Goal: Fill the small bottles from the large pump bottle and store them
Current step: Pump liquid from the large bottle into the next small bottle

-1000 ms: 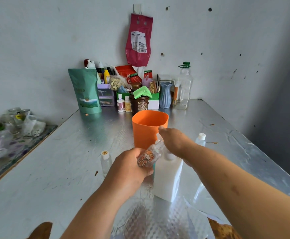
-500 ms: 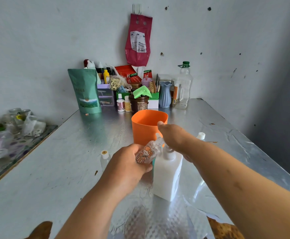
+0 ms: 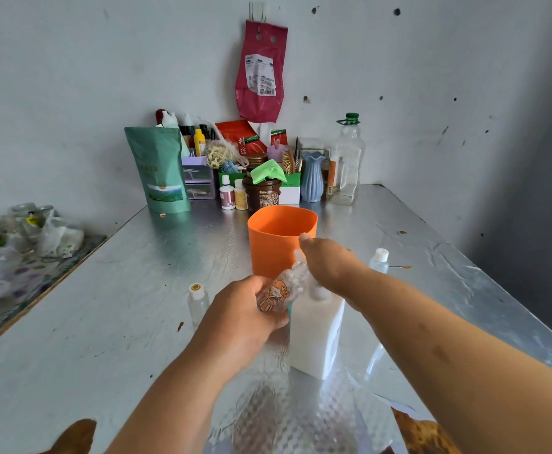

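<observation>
At a metal table (image 3: pixel 104 306), a person's left hand (image 3: pixel 245 309) grips a small sticker bottle (image 3: pixel 279 291), tilted w/ its neck up toward the spout of the white pump bottle (image 3: pixel 317 339), which stands upright just right of that hand. The right hand (image 3: pixel 327 267) lies palm-down on the pump head, fingers fairly straight, grasping nothing, w/ an orange cup (image 3: pixel 278 247) just behind both hands. Two more small bottles stand apart on the table: a tan-top bottle (image 3: pixel 197 303) near the left hand & a white-cap bottle (image 3: pixel 378 262) beyond the right forearm.
</observation>
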A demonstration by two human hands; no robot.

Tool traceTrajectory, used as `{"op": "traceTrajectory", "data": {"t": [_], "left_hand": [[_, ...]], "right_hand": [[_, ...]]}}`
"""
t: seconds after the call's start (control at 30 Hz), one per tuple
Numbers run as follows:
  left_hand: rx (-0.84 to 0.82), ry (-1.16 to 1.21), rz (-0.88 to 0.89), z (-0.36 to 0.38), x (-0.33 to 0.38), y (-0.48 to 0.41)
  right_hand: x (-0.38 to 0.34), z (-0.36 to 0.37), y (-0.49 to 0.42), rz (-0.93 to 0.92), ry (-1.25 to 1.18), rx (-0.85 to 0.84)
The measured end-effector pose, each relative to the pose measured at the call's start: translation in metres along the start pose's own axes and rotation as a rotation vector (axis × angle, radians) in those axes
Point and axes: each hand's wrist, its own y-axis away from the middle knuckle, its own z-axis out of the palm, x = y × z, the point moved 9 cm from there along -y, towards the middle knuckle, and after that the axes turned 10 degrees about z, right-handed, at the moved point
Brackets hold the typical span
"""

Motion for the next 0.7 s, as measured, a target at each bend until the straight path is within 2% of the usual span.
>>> {"op": "traceTrajectory", "data": {"t": [0.13, 0.37, 0.53, 0.7], "left_hand": [[0.018, 0.004, 0.010, -0.006, 0.005, 0.000], [0.014, -0.014, 0.007, -0.009, 0.008, 0.000], [0.008, -0.016, 0.005, -0.007, 0.006, 0.000], [-0.001, -0.010, 0.001, -0.003, 0.001, -0.002]], "right_hand": [[-0.006, -0.016, 0.006, -0.006, -0.088, 0.047], [-0.008, -0.013, 0.005, 0.009, -0.052, 0.000], [-0.009, -0.007, 0.012, 0.022, -0.073, -0.093], [-0.004, -0.003, 0.001, 0.029, -0.062, -0.013]]}}
